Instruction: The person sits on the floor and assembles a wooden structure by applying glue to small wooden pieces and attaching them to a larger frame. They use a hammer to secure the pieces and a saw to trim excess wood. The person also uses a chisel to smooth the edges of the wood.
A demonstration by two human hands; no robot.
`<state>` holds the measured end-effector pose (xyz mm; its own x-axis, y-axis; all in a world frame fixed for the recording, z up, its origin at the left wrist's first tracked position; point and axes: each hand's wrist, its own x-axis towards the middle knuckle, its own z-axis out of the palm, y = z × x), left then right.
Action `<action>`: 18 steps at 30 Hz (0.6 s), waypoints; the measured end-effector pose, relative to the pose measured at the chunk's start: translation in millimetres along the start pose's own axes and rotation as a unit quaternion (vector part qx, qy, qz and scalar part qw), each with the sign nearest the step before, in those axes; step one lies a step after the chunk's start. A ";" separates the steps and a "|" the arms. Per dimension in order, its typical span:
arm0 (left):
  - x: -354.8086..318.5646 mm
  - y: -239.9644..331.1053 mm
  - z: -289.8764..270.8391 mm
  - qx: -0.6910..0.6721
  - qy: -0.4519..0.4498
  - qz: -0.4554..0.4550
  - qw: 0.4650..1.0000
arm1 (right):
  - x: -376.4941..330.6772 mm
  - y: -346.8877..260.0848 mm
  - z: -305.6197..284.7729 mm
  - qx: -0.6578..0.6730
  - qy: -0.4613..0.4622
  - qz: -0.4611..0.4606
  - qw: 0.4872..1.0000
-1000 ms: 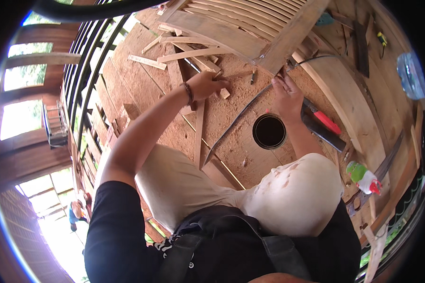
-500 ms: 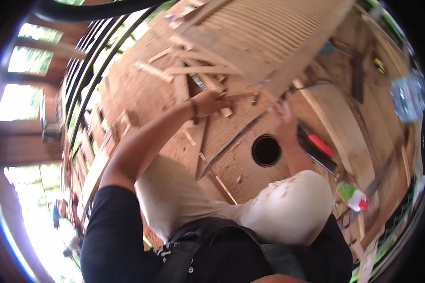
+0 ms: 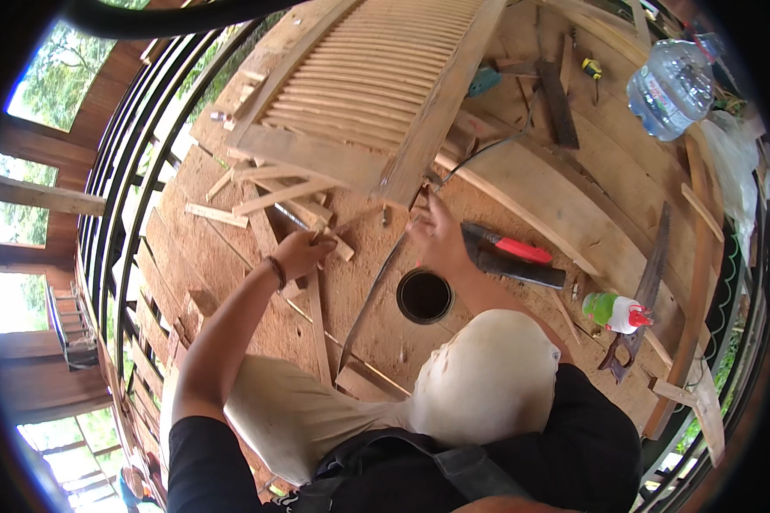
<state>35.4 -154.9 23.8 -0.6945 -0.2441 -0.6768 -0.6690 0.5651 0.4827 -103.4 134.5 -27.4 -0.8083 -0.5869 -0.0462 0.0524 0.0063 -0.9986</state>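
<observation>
A slatted wooden panel (image 3: 359, 77) lies before me, one frame corner pointing towards my hands. My left hand (image 3: 304, 255) is closed, left of that corner, with what looks like a thin wood strip (image 3: 347, 227) sticking out of its fingers. Just below the corner, my right hand (image 3: 439, 231) has its fingers pinched together; what they hold, if anything, is too small to make out. Small wood offcuts (image 3: 282, 198) lie jumbled beyond my left hand. A red-handled tool (image 3: 524, 249) and a dark block-like tool (image 3: 518, 268) lie right of my right hand.
A black cable (image 3: 375, 295) runs across the boards past a round hole (image 3: 424, 296). To the right lie a handsaw (image 3: 650, 286), a green-and-white bottle with red cap (image 3: 614, 313) and a curved plank (image 3: 539, 201). Farther off are a water jug (image 3: 672, 90) and a yellow tool (image 3: 591, 67).
My view has turned and shifted, so the panel, hole and hands appear farther left and the saw shows more clearly. Both hands stay near the panel corner.
</observation>
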 end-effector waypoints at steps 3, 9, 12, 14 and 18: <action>-0.9 23.5 2.1 0.053 -0.005 0.059 0.997 | -11.1 -1.1 9.4 -0.140 -0.041 0.060 0.988; -10.5 64.3 4.5 0.020 0.023 0.056 0.998 | -5.3 4.3 -3.3 -0.058 -0.018 -0.028 0.998; -14.4 67.3 2.2 -0.017 0.009 0.113 0.993 | -6.2 -5.1 -2.9 -0.097 -0.014 0.007 0.995; -12.7 62.4 1.2 -0.015 0.022 0.134 0.991 | 1.0 -12.7 -26.8 -0.201 -0.059 0.106 0.972; -22.4 69.2 -3.5 0.000 0.020 0.138 0.990 | -18.3 -0.5 -46.9 -0.228 -0.008 0.001 0.974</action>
<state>3.7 -113.1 74.4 -0.8604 -0.1112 -0.4974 -0.4527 0.6152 0.6455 -116.1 183.2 -27.3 -0.7990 -0.5991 -0.0509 -0.2155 0.3643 -0.9060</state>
